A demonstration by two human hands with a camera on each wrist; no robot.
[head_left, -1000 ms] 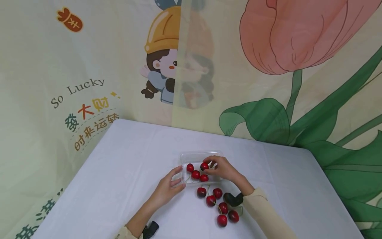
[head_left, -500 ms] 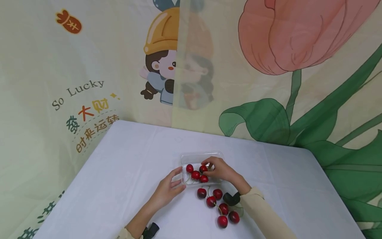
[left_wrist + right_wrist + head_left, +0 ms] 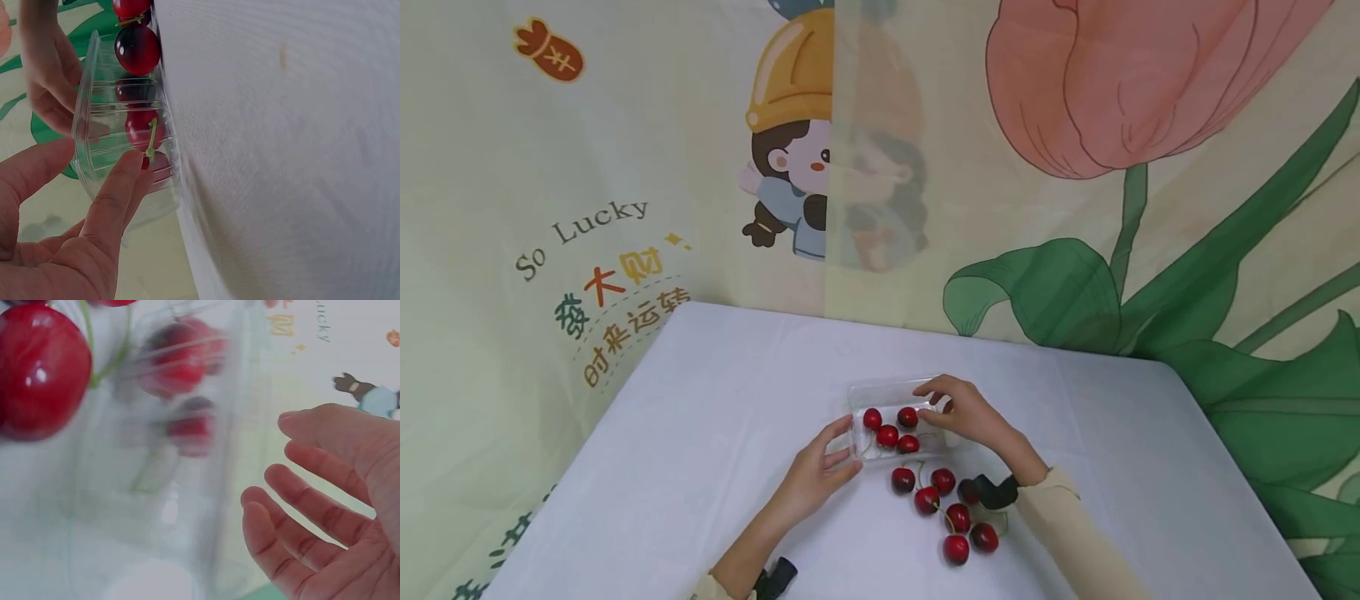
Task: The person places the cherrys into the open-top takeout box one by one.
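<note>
A clear plastic box (image 3: 887,389) stands on the white table and holds several red cherries (image 3: 887,436). My left hand (image 3: 809,482) touches the box's left end with spread, fairly straight fingers; in the left wrist view its fingertips rest against the clear wall (image 3: 100,147). Over the box's right end is my right hand (image 3: 967,410), its fingers loosely bent with nothing between them. In the right wrist view that hand (image 3: 331,519) is apart from the cherry (image 3: 192,426) lying inside. Glare partly blurs the box there.
Several loose cherries (image 3: 927,501) with stems lie on the table (image 3: 760,375) in front of the box, beside the right wrist's black camera (image 3: 997,492). A printed curtain (image 3: 722,167) hangs behind the table.
My right hand has let go of a cherry, which now lies in the box, and has moved up and right. The left hand stays at the box's left end.
</note>
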